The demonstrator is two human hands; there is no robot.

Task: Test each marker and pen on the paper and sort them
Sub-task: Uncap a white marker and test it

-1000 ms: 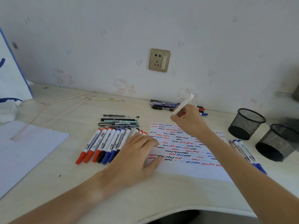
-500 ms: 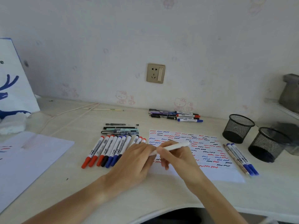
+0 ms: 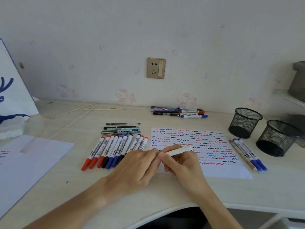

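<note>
My right hand (image 3: 182, 164) grips a white pen (image 3: 179, 151) that lies almost level over the near left part of the test paper (image 3: 214, 169), a white sheet covered with red, blue and black squiggles. My left hand (image 3: 136, 167) pinches the pen's left end with its fingertips. A row of red, black and blue capped markers (image 3: 109, 150) lies left of the paper, with several thin pens (image 3: 122, 128) behind it. Another pile of pens and markers (image 3: 179, 111) sits by the wall. Blue markers and a pencil (image 3: 247, 153) lie right of the paper.
Two black mesh cups (image 3: 245, 122) (image 3: 275, 138) stand at the right. A large white sheet (image 3: 24, 166) lies at the left, with a white and blue bag (image 3: 11, 90) behind it. A cord (image 3: 66, 116) runs across the back of the desk. The desk's curved front edge (image 3: 165, 210) is near me.
My right hand carried the white pen from high near the back pile down to the near left of the paper. My left hand lifted off the paper's edge and took the pen's end.
</note>
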